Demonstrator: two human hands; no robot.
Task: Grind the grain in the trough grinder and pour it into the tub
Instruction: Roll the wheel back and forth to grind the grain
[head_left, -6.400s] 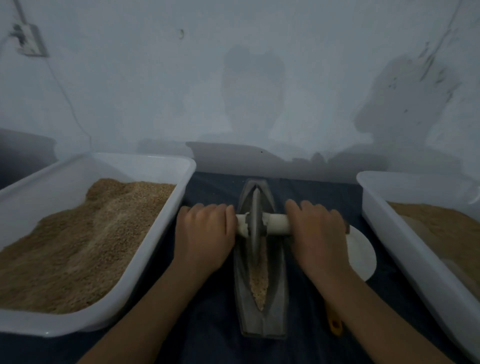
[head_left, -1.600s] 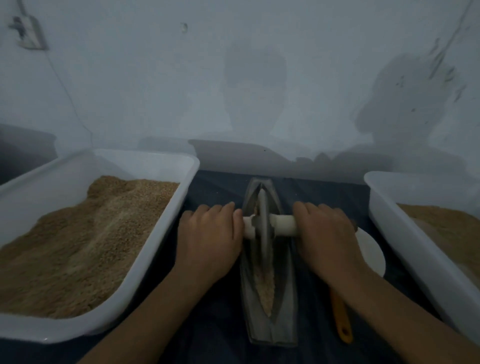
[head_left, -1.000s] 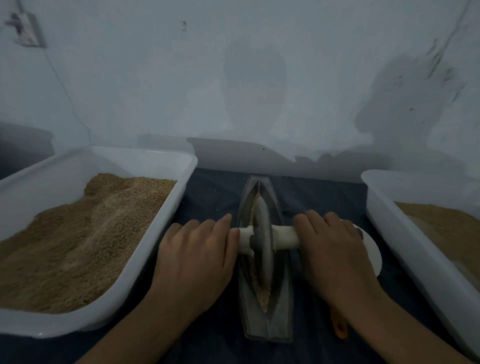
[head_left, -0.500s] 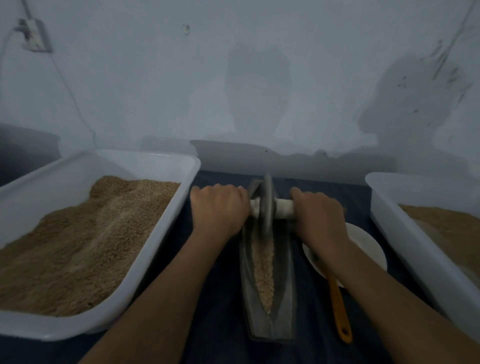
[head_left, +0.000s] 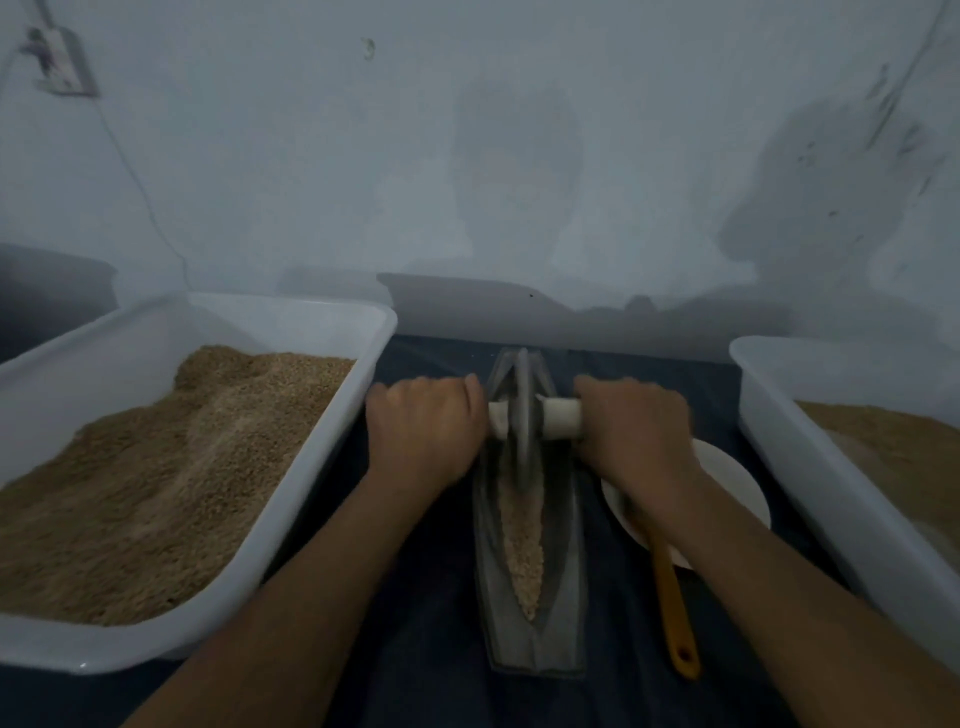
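A grey boat-shaped trough grinder (head_left: 561, 597) lies lengthwise on the dark cloth in front of me. Pale crushed grain (head_left: 523, 545) fills its groove toward the near end. The metal grinding wheel (head_left: 522, 415) stands upright in the far part of the trough on a white axle handle (head_left: 561, 420). My left hand (head_left: 423, 431) grips the axle's left end. My right hand (head_left: 636, 436) grips its right end. A white tub (head_left: 332, 431) on the left holds a heap of brown grain (head_left: 156, 478). Another white tub (head_left: 810, 467) on the right also holds grain.
A white plate (head_left: 727, 483) lies right of the trough, partly under my right forearm. An orange-handled tool (head_left: 672, 608) rests from the plate toward me. A pale wall (head_left: 467, 156) rises close behind the table, with a socket (head_left: 57, 62) at upper left.
Over the last second the wheel rolled from the middle of the trough to its far end, uncovering the grain in the near half. Both hands kept hold of the axle.
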